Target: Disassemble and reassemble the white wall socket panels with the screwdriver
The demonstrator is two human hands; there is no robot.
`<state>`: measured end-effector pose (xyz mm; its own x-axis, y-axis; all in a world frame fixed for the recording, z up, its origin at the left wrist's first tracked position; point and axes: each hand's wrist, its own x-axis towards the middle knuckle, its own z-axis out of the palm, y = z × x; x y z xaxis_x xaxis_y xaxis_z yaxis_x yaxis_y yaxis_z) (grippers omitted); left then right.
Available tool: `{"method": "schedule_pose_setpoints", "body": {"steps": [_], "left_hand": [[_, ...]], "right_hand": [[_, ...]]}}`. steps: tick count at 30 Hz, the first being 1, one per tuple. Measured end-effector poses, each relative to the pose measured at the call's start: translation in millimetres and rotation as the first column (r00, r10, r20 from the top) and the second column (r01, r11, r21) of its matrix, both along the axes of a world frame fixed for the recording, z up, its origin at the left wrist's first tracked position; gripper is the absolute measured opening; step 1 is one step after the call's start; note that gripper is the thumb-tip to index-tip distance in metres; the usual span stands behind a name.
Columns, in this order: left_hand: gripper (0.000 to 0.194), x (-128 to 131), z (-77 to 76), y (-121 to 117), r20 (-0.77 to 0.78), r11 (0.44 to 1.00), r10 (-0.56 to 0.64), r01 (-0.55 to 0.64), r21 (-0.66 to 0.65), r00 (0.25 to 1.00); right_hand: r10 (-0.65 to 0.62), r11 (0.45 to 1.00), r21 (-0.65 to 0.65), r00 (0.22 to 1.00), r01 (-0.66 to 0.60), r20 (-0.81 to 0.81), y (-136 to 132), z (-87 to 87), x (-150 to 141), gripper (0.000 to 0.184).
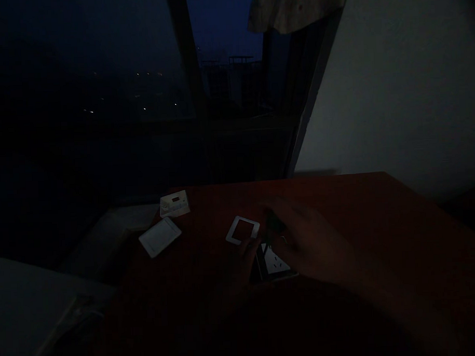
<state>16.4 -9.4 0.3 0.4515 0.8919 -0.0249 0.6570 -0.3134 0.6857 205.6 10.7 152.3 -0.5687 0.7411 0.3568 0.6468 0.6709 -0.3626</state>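
Note:
In the dim head view a wall socket with a white face and a dark border lies on the red-brown table. My left hand is at the socket's left edge, fingers bent against it; much of this hand is lost in shadow. Over the socket's far side, my right hand is closed round the dark green handle of a screwdriver. A thin dark shaft points down to the socket's upper left; its tip is hard to make out. Just beyond my left fingers lies a white square frame.
At the table's left edge are a white open mounting box and a flat white plate. Behind the table stands a dark window, with a pale wall to the right.

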Motion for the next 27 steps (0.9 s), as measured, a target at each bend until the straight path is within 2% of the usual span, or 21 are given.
{"method": "schedule_pose_setpoints", "body": {"steps": [4,6,8,12,18,24,27], "left_hand": [[0.097,0.7,4.2,-0.3,-0.009,1.000,0.003,-0.003,-0.022,1.000],[0.097,0.9,5.5,0.0,-0.004,1.000,0.000,0.000,-0.021,1.000],[0.097,1.0,5.9,0.3,-0.010,1.000,0.000,0.000,-0.030,1.000],[0.096,1.3,6.5,0.5,-0.039,0.999,0.007,-0.009,-0.052,0.999],[0.095,0.8,3.5,0.2,-0.036,0.999,0.010,-0.011,-0.031,0.999],[0.098,-0.8,-2.4,0.3,-0.017,1.000,0.005,-0.005,-0.007,1.000],[0.099,-0.5,-2.4,1.0,-0.029,1.000,-0.003,0.003,-0.020,1.000]], "right_hand": [[-0.127,0.990,0.086,0.982,0.116,0.143,1.7,-0.3,-0.3,0.037],[-0.192,0.978,0.121,0.963,0.171,0.189,2.4,-0.1,0.2,0.040],[-0.166,0.984,0.092,0.973,0.153,0.158,2.2,0.1,1.6,0.040],[-0.031,0.999,0.032,0.999,0.031,0.021,1.5,-2.0,3.5,0.046],[-0.134,0.988,0.096,0.985,0.124,0.112,3.3,-4.9,-0.1,0.043],[0.013,1.000,0.005,1.000,-0.013,-0.018,0.6,-1.2,0.1,0.050],[-0.097,0.995,0.041,0.993,0.095,0.065,1.5,-1.1,-1.6,0.043]]}}
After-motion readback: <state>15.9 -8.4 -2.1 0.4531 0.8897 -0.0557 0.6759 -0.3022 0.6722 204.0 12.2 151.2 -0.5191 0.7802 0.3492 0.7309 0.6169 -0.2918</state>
